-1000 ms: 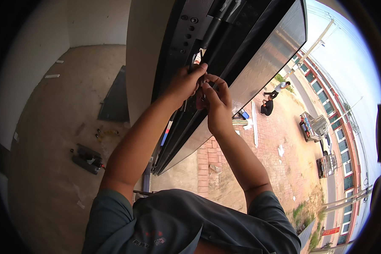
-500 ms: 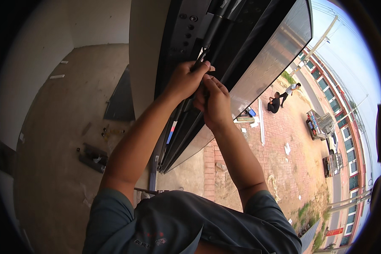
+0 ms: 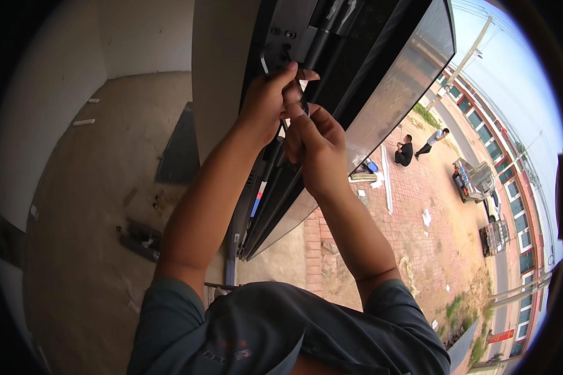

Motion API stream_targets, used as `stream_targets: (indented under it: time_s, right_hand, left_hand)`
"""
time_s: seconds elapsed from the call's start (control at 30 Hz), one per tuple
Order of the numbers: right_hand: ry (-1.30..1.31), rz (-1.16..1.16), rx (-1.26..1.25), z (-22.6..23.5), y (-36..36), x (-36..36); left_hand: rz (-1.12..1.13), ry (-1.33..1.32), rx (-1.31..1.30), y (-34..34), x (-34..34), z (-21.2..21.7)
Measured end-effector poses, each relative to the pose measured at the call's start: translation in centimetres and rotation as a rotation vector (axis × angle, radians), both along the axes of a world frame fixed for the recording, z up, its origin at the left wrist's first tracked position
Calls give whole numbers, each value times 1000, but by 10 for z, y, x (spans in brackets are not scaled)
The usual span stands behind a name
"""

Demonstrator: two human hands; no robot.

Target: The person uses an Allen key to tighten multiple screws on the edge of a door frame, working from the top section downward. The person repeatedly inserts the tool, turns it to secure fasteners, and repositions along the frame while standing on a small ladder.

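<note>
— Largest item?
— A dark window frame (image 3: pixel 356 56), swung open over a brick yard (image 3: pixel 419 212) far below.
— The hands?
— Left hand (image 3: pixel 266 103) is closed on the frame's inner edge. Right hand (image 3: pixel 313 147), just beside it, pinches something small against the frame, possibly a thin tool; too hidden to tell.

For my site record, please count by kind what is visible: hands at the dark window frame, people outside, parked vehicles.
Bare hands: 2, left hand, right hand
People on brick pavement: 2
Parked vehicles: 2
Total: 6
</note>
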State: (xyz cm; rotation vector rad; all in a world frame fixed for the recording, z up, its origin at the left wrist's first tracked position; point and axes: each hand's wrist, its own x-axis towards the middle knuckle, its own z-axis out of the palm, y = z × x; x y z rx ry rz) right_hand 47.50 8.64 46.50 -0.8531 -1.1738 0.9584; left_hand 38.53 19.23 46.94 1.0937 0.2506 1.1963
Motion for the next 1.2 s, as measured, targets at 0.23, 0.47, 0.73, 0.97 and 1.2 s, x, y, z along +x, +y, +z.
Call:
stream_targets:
  time_s: [0.23,0.47,0.73,0.97,1.2]
  right_hand:
    - [-279,-316,299,2,12,-11]
    - [-811,-641,510,9,16,-2]
    - [-958,-632,538,7,15,-2]
    - [-1629,-614,909,48,19,34]
    - [-1997,-262,1305,110,22,53]
  left_hand:
    - [-133,-122,-83,3,2,8]
    - [-179,-159,-98,7,-1,9]
    - [-157,-118,-80,18,-1,5]
    - [-190,-124,-159,14,-4,12]
    - [-147,-242,-226,2,3,10]
